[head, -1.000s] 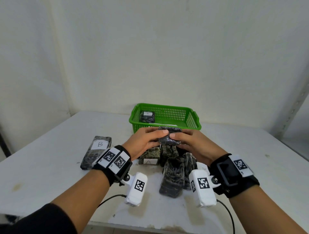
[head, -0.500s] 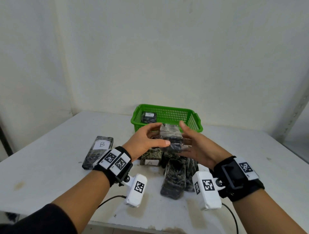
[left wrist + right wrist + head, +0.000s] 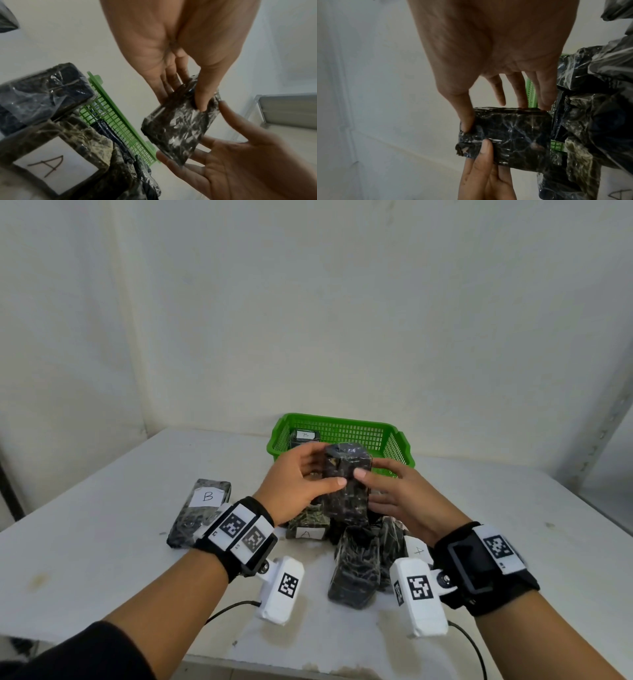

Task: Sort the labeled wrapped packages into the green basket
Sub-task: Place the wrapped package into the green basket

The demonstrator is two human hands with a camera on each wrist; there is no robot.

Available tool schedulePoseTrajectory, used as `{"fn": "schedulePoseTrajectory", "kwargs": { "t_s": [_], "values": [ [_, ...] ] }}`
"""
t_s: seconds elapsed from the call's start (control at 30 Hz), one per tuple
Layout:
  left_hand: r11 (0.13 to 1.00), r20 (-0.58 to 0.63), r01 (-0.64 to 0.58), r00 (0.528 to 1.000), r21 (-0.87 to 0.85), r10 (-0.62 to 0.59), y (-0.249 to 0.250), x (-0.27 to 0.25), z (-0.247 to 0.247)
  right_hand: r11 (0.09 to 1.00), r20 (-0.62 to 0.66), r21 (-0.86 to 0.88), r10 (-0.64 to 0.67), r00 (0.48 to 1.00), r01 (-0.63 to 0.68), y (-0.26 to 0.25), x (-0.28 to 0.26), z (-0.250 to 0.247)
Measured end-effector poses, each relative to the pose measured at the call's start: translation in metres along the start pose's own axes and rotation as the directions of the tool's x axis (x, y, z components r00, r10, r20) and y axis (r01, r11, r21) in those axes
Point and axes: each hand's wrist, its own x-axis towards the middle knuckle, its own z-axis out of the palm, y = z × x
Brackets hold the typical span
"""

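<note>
Now lifting higher than a moment ago and tipping upright, held package (image 3: pixel 347 486) turning end-up between both hands, clear of the pile (image 3: pixel 356 563) below. Pinching it with the left hand (image 3: pixel 294 487), thumb across the near face and fingers curled behind; steadying with the right hand (image 3: pixel 399 501), thumb tip pressing the front, remaining fingers spread loosely alongside rather than wrapping. Hovering just in front of the green basket (image 3: pixel 399 455), where a package marked B (image 3: pixel 304 436) is already lying. Showing no label on any visible face, so probably rotating it to hunt for the letter. Worth turning slowly, keeping the slick crinkled wrap pinched firmly at the left thumb while letting the right fingers walk it round, reading every face before committing. Waiting on the table (image 3: pixel 102 542): another B package (image 3: pixel 200 517) off to the left, an A package (image 3: pixel 306 529) under the left wrist.
</note>
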Motion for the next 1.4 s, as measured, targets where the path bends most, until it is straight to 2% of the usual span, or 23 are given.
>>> {"fn": "schedulePoseTrajectory", "kwargs": {
  "t_s": [0.2, 0.3, 0.43, 0.5, 0.53, 0.6, 0.67, 0.73, 0.83, 0.93, 1.1, 1.27, 1.33, 1.4],
  "values": [
    [0.988, -0.005, -0.131, 0.991, -0.082, 0.131, 0.006, -0.002, 0.002, 0.991, 0.114, 0.106, 0.068, 0.991, -0.08, -0.002, -0.006, -0.003],
    [0.983, 0.05, -0.173, 0.983, -0.06, 0.176, 0.008, -0.002, 0.0, 0.988, 0.149, 0.133, 0.052, 0.987, -0.072, -0.001, -0.005, -0.007],
    [0.98, 0.09, -0.198, 0.976, -0.009, 0.198, 0.007, -0.006, 0.002, 0.992, 0.127, 0.12, 0.009, 0.992, -0.025, -0.003, -0.006, -0.005],
    [0.985, 0.116, -0.17, 0.979, 0.023, 0.167, 0.003, -0.007, 0.004, 0.996, 0.115, 0.087, -0.018, 0.993, 0.008, -0.004, -0.006, -0.004],
    [0.992, 0.124, -0.119, 0.986, 0.048, 0.113, 0.0, -0.008, 0.005, 0.998, 0.107, 0.067, -0.028, 0.994, 0.021, -0.003, -0.005, -0.004],
    [0.997, 0.128, 0.06, 0.99, 0.053, -0.066, -0.004, -0.008, 0.007, 0.999, 0.079, 0.026, -0.037, 0.996, 0.035, 0.001, -0.003, -0.005],
    [0.974, 0.189, 0.222, 0.959, -0.052, -0.209, -0.005, -0.008, 0.008, 0.999, 0.055, 0.005, -0.042, 0.998, 0.042, 0.005, -0.001, -0.007],
    [0.95, 0.236, 0.279, 0.941, -0.138, -0.242, -0.004, -0.006, 0.009, 0.999, 0.079, -0.009, -0.038, 0.996, 0.039, 0.008, 0.0, -0.008],
    [0.959, 0.182, 0.241, 0.96, -0.146, -0.214, -0.008, -0.002, 0.007, 1.0, 0.142, -0.017, -0.002, 0.99, 0.005, 0.006, 0.0, -0.01],
    [0.971, 0.157, 0.203, 0.971, -0.127, -0.182, -0.011, -0.002, 0.007, 1.0, 0.15, -0.03, 0.006, 0.989, -0.001, 0.004, 0.001, -0.01],
    [0.973, 0.242, 0.189, 0.958, -0.134, -0.153, -0.013, -0.005, 0.003, 0.995, 0.057, -0.027, -0.096, 0.994, 0.098, 0.012, 0.006, -0.014],
    [0.995, 0.125, 0.104, 0.987, 0.003, -0.103, -0.015, -0.003, 0.004, 0.988, 0.11, -0.072, -0.132, 0.985, 0.14, 0.017, 0.004, -0.014],
    [0.996, 0.128, 0.09, 0.988, 0.008, -0.09, -0.016, -0.003, 0.003, 0.98, 0.125, -0.097, -0.162, 0.979, 0.174, 0.014, 0.003, -0.011],
    [0.995, 0.17, 0.099, 0.981, -0.026, -0.093, -0.016, -0.004, 0.001, 0.968, 0.084, -0.142, -0.197, 0.977, 0.208, 0.013, 0.003, -0.01]
  ]
}}
